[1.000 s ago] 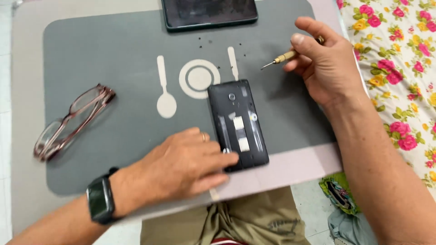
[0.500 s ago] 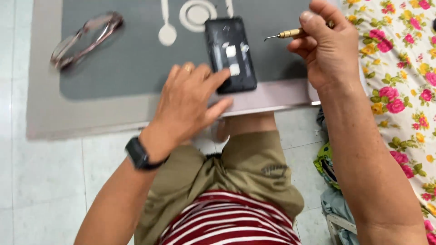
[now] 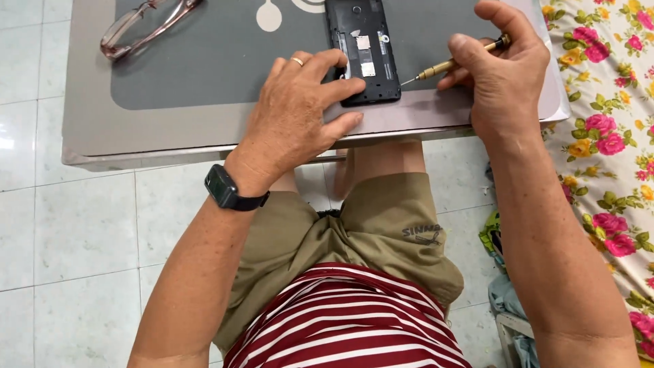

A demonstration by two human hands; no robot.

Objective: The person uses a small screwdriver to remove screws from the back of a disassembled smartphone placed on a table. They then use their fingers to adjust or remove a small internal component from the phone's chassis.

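The right hand (image 3: 507, 75) has its grip clamped on a small screwdriver (image 3: 453, 65), whose tip sits just beside the right edge of the opened phone (image 3: 364, 51). The left hand (image 3: 296, 112) lies flat, fingers spread, pressing the phone's near left corner onto the grey mat (image 3: 204, 68) on the counter (image 3: 170, 140). Glasses (image 3: 146, 24) lie well apart.
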